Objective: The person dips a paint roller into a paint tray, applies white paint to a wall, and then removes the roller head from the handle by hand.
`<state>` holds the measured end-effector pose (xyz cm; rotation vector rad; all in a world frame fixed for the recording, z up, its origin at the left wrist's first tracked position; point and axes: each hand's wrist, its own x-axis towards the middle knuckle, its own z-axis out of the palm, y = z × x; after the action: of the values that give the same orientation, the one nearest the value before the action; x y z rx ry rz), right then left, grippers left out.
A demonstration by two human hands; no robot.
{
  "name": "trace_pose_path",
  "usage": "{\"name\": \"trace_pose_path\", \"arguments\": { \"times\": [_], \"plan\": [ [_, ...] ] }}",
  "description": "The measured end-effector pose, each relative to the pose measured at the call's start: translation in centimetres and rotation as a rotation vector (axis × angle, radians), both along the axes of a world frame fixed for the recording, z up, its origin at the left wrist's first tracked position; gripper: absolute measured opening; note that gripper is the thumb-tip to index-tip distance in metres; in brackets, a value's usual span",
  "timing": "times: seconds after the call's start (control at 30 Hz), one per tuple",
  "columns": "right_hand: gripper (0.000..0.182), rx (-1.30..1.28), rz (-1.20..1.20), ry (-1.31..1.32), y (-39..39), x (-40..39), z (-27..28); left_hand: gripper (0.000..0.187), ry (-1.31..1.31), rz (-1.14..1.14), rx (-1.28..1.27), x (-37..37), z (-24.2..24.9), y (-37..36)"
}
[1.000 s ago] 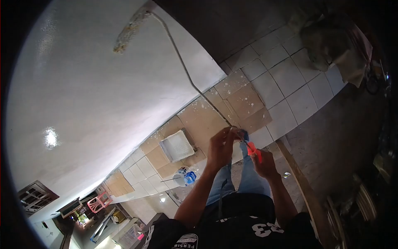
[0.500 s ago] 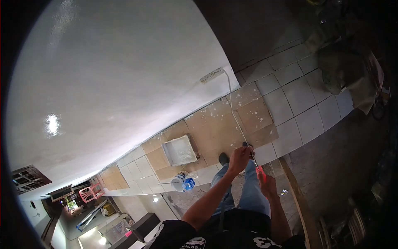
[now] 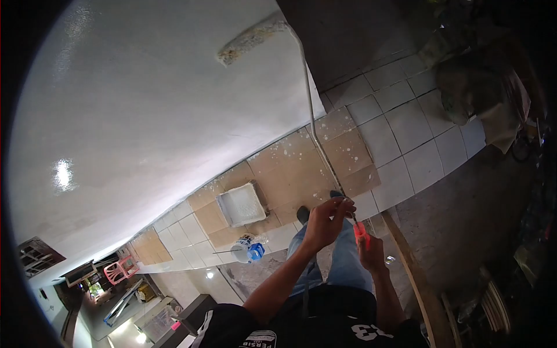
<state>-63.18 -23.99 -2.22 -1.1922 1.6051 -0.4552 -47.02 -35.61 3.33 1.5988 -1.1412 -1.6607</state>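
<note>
A paint roller (image 3: pixel 255 39) with a worn, mottled sleeve lies against the white wall at the top. Its long bent metal rod runs down to a red handle (image 3: pixel 361 229). My right hand (image 3: pixel 371 253) is wrapped round that handle. Higher up, my left hand (image 3: pixel 328 220) closes its fingers on the rod, just above the handle. A white paint tray (image 3: pixel 242 205) sits on brown cardboard (image 3: pixel 290 174) spotted with white paint. Below the tray stand a white bucket (image 3: pixel 239 252) and a blue container (image 3: pixel 255 252).
White floor tiles (image 3: pixel 394 168) border the cardboard. A wooden plank (image 3: pixel 413 267) lies at the lower right. Dark cloth or sacks (image 3: pixel 473 87) are heaped at the upper right. Far to the lower left stands a pink chair (image 3: pixel 120 269).
The roller has moved up and left along the wall and looks larger, nearer the camera. My left hand has shifted slightly left. Both hands still hold the tool.
</note>
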Motion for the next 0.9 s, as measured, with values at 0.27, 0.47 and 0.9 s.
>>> {"name": "trace_pose_path", "arguments": {
  "times": [0.27,0.47,0.9],
  "plan": [
    [0.048,0.138,-0.042,0.091,1.7,-0.5,-5.0,0.032,0.016,0.011,0.143,-0.9,-9.6,1.9],
    [0.055,0.018,-0.012,0.098,4.5,-2.1,-6.4,0.027,-0.023,-0.12,0.092,-1.1,-6.3,2.5],
    [0.05,-0.07,-0.11,-0.221,18.6,-5.5,4.2,0.032,0.129,-0.458,-0.154,2.3,9.8,13.2]
  ]
}}
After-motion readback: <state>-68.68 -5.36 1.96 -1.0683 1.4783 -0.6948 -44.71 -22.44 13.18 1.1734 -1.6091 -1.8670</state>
